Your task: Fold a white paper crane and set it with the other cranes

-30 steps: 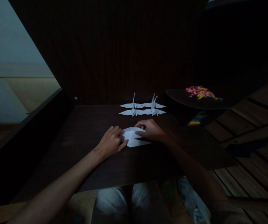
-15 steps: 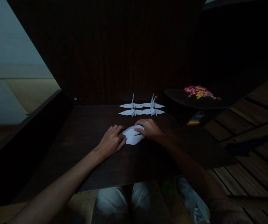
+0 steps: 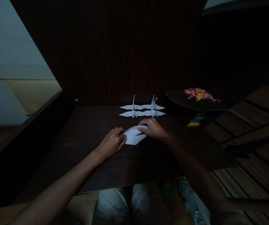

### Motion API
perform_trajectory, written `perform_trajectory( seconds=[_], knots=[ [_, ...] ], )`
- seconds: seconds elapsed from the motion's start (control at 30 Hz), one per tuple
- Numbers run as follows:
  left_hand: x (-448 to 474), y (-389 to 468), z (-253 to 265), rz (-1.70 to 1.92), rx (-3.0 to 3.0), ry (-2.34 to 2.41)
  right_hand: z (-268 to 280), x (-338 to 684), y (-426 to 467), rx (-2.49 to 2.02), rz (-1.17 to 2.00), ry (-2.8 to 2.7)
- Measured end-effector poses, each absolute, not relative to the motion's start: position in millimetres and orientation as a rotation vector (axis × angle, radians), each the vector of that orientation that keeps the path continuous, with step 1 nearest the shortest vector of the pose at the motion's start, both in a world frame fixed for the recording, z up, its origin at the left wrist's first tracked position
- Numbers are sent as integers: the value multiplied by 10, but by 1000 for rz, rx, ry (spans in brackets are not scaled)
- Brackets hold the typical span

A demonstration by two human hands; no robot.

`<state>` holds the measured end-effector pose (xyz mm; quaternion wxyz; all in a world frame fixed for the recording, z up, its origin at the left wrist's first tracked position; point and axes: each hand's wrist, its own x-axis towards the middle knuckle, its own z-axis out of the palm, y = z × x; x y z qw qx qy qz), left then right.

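A partly folded sheet of white paper [image 3: 132, 137] lies on the dark tabletop in front of me, with a narrow dark slit between two flaps on its right side. My left hand [image 3: 112, 140] grips the paper's left edge, thumb on top and fingers curled at the far side. At the upper right corner, my right hand [image 3: 153, 128] pinches a flap between thumb and fingers. Just beyond the hands stand several white origami cranes [image 3: 133, 113], set close together in two rows with their wings spread sideways.
To the right, a rounded dark shelf [image 3: 176, 97] carries a heap of small colourful pieces [image 3: 199, 93]. Below it sits a small item with a yellow and orange end [image 3: 194, 124]. A raised dark board [image 3: 26, 122] borders the table's left side, and a tall dark panel [image 3: 115, 50] rises behind.
My right hand has shifted slightly right with the flap it pinches, and the slit in the paper looks longer. My left hand has stayed nearly still.
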<state>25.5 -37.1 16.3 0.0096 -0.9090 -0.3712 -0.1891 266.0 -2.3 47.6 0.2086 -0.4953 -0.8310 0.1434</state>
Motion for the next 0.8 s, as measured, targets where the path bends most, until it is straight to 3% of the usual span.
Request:
perform_trajectory(
  seconds=[0.43,0.8],
  knots=[
    [265,-335,144,-606,-2876,-1138,351,2706,50,-1400,254,-2386],
    [257,-343,193,-590,-2854,-1176,344,2772,38,-1047,46,-2704]
  ],
)
